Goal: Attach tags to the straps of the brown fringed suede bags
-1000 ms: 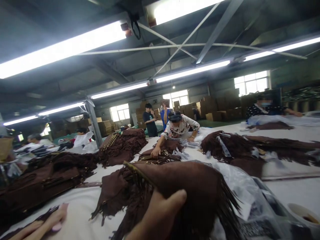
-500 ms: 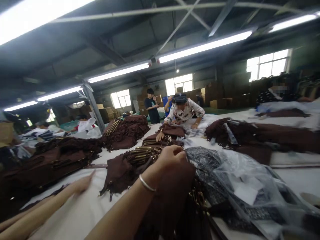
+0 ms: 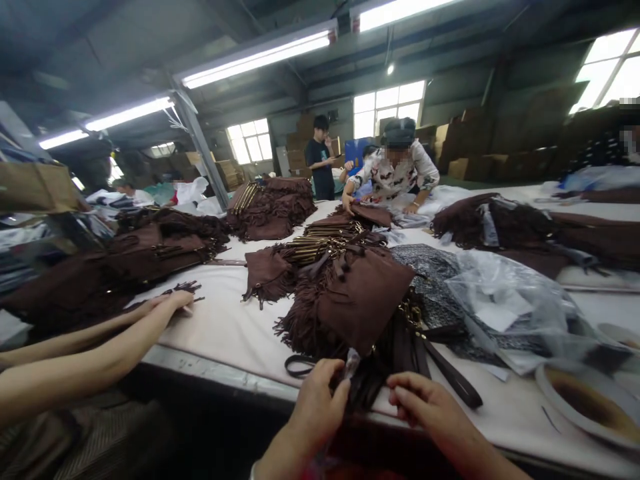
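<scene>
My left hand (image 3: 320, 403) is at the near table edge, thumb and fingers closed on a small clear plastic piece (image 3: 353, 362). To its right, my right hand (image 3: 433, 408) has curled fingers, with thumb and fingertips together; whatever they pinch, if anything, is too small to make out. Just beyond both hands lies a brown fringed suede pouch (image 3: 367, 297) on a heap of similar pouches. Dark wrist straps (image 3: 445, 370) with gold clasps (image 3: 411, 313) spill from its right side, and some hang between my hands.
A co-worker's arms (image 3: 135, 333) reach in from the left. Brown pouch stacks (image 3: 273, 207) line the white-covered table (image 3: 215, 327). Right of me are a clear plastic bag (image 3: 510, 293), dark mesh-like material (image 3: 433, 267) and a round bowl (image 3: 590, 400). Another person (image 3: 405, 160) leans over the far side.
My left hand has come back from the pouch heap to the table edge and now grips clear plastic. My right hand has come into view. The camera has tilted downward.
</scene>
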A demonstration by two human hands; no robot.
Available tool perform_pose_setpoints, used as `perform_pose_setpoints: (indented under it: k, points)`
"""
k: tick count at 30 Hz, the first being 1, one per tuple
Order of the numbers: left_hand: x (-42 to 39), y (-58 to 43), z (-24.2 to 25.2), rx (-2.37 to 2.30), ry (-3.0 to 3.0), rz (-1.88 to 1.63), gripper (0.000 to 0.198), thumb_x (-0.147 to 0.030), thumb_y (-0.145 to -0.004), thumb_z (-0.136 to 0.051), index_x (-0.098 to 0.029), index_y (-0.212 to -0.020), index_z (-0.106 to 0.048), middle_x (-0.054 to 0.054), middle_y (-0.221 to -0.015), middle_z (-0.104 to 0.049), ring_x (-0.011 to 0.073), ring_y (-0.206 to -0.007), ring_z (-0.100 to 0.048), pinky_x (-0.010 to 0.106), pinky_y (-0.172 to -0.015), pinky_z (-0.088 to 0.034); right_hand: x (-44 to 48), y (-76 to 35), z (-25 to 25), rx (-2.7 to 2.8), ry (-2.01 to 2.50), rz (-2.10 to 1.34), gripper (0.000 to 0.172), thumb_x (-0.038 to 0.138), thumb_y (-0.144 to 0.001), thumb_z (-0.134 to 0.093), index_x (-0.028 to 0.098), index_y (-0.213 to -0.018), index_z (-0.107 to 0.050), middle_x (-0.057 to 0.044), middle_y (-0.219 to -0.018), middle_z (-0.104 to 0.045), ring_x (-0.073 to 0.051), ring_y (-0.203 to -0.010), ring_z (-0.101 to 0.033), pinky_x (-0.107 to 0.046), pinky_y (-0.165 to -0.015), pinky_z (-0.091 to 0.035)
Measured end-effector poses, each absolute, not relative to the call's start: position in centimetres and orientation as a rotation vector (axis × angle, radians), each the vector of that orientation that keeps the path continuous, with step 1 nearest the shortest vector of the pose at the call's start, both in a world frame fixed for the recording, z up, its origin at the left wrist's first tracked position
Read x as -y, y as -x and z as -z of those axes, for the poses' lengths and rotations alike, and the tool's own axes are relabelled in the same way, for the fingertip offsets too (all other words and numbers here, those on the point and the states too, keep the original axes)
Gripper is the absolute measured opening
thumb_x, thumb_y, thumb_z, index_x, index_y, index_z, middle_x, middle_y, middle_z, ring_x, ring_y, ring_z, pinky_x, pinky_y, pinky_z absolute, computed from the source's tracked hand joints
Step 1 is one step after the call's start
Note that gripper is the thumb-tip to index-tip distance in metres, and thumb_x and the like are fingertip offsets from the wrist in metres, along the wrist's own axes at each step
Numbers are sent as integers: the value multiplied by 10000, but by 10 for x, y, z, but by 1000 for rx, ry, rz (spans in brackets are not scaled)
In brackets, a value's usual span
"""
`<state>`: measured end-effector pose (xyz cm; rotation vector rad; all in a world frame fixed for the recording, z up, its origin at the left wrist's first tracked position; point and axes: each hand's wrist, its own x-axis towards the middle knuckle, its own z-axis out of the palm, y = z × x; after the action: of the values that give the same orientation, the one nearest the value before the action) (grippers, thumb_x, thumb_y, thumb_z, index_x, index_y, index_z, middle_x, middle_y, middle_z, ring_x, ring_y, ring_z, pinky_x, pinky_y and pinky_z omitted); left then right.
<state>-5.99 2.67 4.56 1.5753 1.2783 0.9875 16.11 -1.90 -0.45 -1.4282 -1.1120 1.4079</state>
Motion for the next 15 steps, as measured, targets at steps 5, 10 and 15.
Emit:
perform_pose_setpoints:
  k: [5, 10, 15]
  points:
    - [-28, 58, -39, -1257, -1530, -845, 60, -242, -739, -682, -200, -780, -696, 47, -737, -655, 223, -762, -598, 281, -775, -427, -12, -149, -17, 1291, 1623, -948, 429, 398, -742, -570, 135, -1069, -658, -30, -723, -662, -174, -639, -587, -286, -596, -437]
    - [-26, 60, -47, -1442, -1865, -998, 64, -239, -781, -648, -214, -825, -687, 79, -826, -623, 258, -853, -572, 329, -874, -393, -28, -145, -12, 1576, 1685, -786, 138, 276, -708, -582, 169, -684, -668, 0, -631, -622, -167, -657, -561, -274, -627, -401]
    - [-14, 27, -38, -1229, -1680, -1101, 166, -381, -788, -676, -225, -738, -703, 106, -784, -644, 261, -809, -581, 324, -815, -441, -19, -144, -26, 1507, 1649, -800, 230, 333, -792, -499, 189, -631, -579, -9, -589, -605, -163, -584, -559, -265, -567, -402]
